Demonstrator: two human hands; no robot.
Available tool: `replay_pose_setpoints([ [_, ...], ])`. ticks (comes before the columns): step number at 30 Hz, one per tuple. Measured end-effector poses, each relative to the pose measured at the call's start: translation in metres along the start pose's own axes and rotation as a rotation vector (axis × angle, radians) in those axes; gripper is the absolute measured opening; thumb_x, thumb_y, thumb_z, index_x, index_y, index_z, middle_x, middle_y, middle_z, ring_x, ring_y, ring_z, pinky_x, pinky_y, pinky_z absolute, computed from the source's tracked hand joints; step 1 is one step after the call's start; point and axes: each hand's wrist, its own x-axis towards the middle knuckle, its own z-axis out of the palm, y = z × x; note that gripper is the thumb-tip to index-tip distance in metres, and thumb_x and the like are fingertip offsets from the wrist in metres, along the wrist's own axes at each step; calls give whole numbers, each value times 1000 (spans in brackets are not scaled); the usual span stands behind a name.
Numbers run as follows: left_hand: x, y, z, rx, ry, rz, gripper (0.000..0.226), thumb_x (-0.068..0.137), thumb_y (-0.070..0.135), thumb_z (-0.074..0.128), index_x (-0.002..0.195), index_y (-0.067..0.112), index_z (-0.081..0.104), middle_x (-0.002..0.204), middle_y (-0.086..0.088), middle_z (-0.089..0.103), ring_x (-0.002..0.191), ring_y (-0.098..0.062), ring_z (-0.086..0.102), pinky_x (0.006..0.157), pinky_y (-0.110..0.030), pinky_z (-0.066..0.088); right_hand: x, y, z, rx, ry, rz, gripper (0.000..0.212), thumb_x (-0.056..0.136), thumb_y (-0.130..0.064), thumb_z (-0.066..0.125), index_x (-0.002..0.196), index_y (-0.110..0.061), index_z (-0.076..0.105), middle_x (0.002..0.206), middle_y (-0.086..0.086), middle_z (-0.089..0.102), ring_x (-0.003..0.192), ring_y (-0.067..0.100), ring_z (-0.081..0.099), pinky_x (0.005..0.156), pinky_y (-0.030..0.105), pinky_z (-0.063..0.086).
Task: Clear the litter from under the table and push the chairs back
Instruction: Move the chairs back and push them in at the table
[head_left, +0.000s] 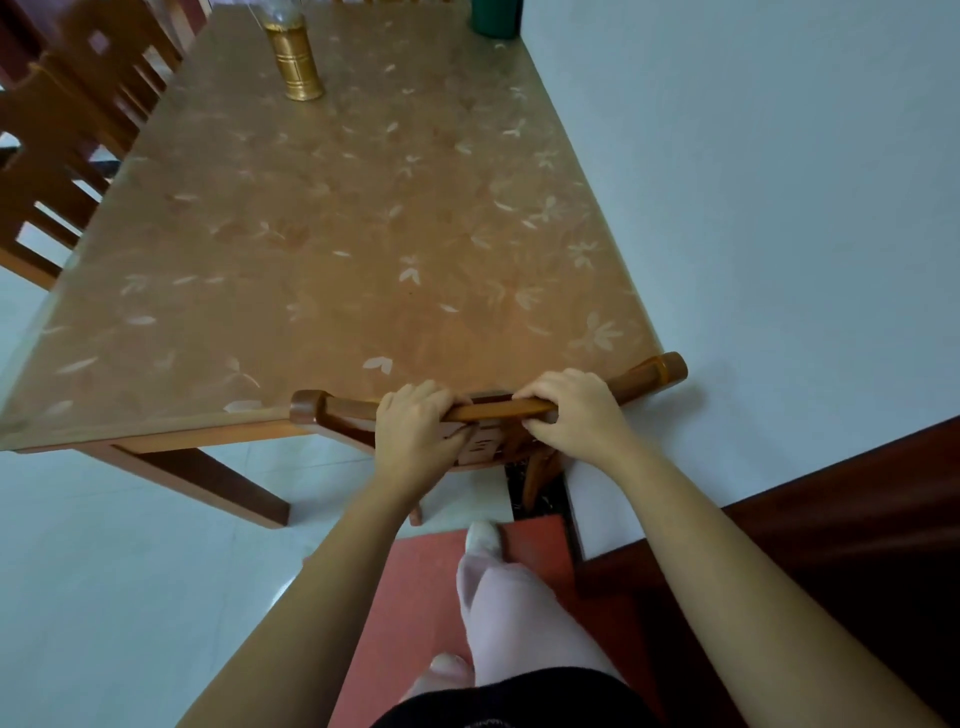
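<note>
Warm brown wood made up the chair (647, 375), whose curved, polished top rail ran left to right directly in front of the person, almost parallel to the near short edge of the table (337, 234) and skewed slightly, its right end further forward. Both hands held that rail close together near its middle: the left hand (415, 431) curled over the top with fingers wrapped forward, the right hand (576, 410) gripping just beside it and a little further ahead. The table stretched lengthwise away from the hands, so any push would have run straight forward along its long axis; the rail already seemed to meet the table edge, suggesting the chair was nearly home. A glossy, translucent cover printed with pale leaves lay over the tabletop, with a ribbed gold canister (298, 57) at the far end. More slatted chairs (67, 130) stood along the left side. No litter showed on the pale tiled floor (130, 571).
</note>
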Motion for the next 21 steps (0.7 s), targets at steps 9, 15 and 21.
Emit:
replay_pose_setpoints([
  [9,-8,4,1,66,-39,-54,26,77,32,67,95,14,65,93,-4,61,91,-27,54,81,-35,35,-13,3,3,-17,35,-25,35,85,-33,57,117,-18,59,107,-1,61,103,21,50,94,34,30],
  [15,-32,24,-9,148,41,-113,39,77,22,72,111,4,64,113,-15,64,120,-36,50,100,-54,35,-24,-13,-3,-38,66,-58,39,89,-28,54,124,-13,54,121,4,57,119,23,45,111,46,12],
  [21,-59,26,-23,269,220,-225,31,75,14,72,104,4,68,109,-14,67,114,-35,56,92,-50,43,-23,-36,-10,-77,190,-148,35,80,-14,66,113,-6,62,111,10,63,110,30,55,107,57,16],
])
